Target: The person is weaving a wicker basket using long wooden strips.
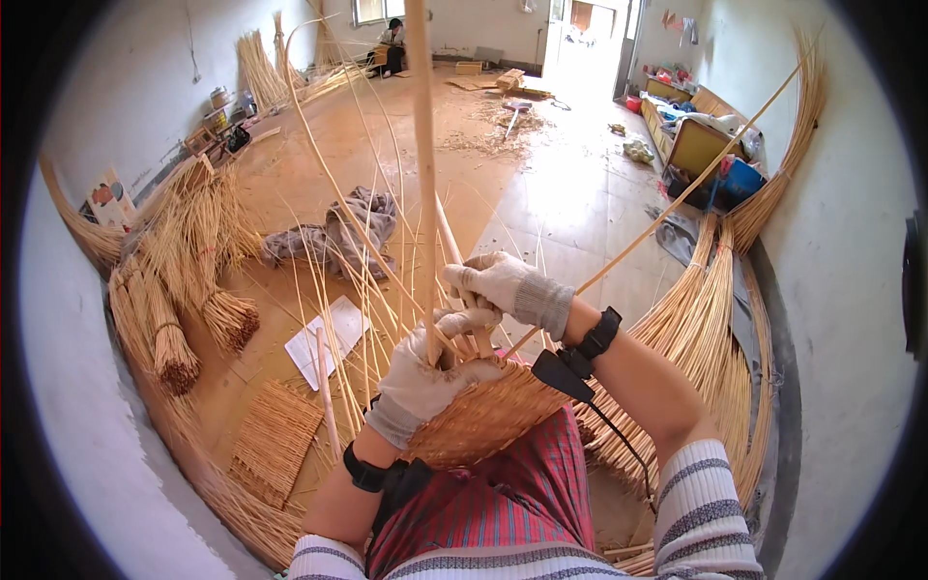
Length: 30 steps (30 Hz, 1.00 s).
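The thick rod (425,174) stands lengthwise upright at the left hand (418,375).

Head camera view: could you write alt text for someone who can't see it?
A gloved left hand holds the upper edge of a woven wicker piece, the gloved right hand close above it, with long pale rods rising around them. Stalk bundles lie on both sides.

No lettering or number can be read; any marks on the white sheet (327,340) toward eight o'clock and the patterned card (112,200) toward half past nine stay illegible.
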Each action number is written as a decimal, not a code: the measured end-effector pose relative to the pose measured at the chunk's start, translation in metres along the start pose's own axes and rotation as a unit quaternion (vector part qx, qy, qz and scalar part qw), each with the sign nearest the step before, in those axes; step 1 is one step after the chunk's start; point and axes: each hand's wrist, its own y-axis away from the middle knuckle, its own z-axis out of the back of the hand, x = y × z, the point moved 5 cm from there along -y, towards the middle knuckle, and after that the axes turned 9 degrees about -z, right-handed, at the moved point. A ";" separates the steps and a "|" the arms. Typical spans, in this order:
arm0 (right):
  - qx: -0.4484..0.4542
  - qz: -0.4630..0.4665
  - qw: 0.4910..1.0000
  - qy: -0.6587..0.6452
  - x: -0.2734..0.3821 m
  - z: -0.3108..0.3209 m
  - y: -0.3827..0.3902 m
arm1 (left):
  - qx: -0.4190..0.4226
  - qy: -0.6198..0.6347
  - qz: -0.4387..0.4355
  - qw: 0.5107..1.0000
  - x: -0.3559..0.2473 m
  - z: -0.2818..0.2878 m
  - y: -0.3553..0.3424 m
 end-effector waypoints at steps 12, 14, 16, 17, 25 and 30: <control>0.002 0.010 0.999 0.048 -0.010 0.000 -0.009 | 0.000 -0.041 -0.030 0.999 -0.010 -0.006 -0.006; -0.095 0.062 0.985 0.128 -0.011 0.003 -0.013 | -0.013 -0.023 0.027 0.999 -0.003 -0.006 -0.003; -0.301 0.197 0.916 0.177 0.016 0.006 0.001 | -0.020 -0.026 0.045 0.998 0.001 -0.005 -0.001; -0.313 0.305 0.891 0.120 0.024 0.012 0.015 | -0.021 -0.035 0.036 0.998 0.005 -0.006 0.000; -0.099 0.438 0.844 -0.295 0.038 -0.021 0.057 | -0.037 0.031 0.101 0.994 0.029 0.000 0.014; 0.008 0.220 0.743 -0.632 -0.040 -0.003 0.041 | -0.030 -0.035 0.059 0.997 0.012 -0.005 0.000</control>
